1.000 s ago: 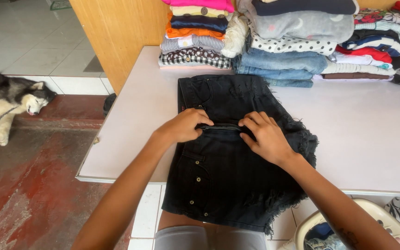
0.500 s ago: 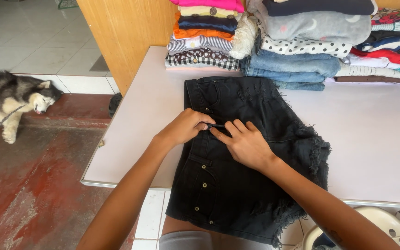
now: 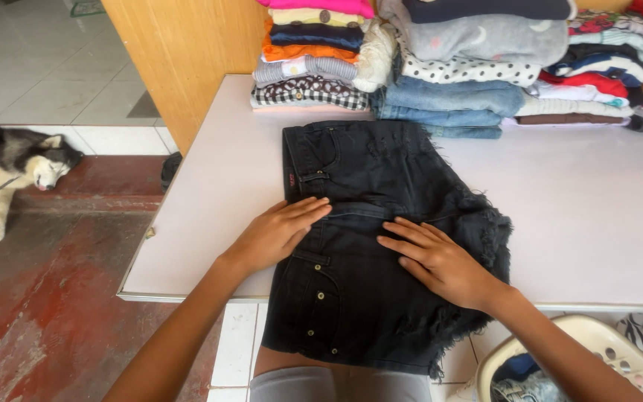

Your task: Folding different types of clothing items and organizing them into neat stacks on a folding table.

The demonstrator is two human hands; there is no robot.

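Note:
Black denim shorts [image 3: 370, 167] with frayed hems lie flat on the pale table [image 3: 582, 216], their lower part hanging over the near edge. My left hand [image 3: 280, 232] rests palm down on the left side of the shorts, fingers together and pointing right. My right hand [image 3: 440, 260] lies flat on the middle of the shorts, fingers spread and pointing left. Neither hand grips the cloth.
Stacks of folded clothes [image 3: 310, 56] and folded jeans [image 3: 448, 104] line the table's far edge. A wooden panel [image 3: 180, 52] stands at the back left. A dog [image 3: 9, 160] lies on the floor at left. A pale laundry basket [image 3: 597, 357] sits at lower right.
Both hands let go of the pinched waistband area and now lie flat on the shorts, a little apart. The view has shifted slightly.

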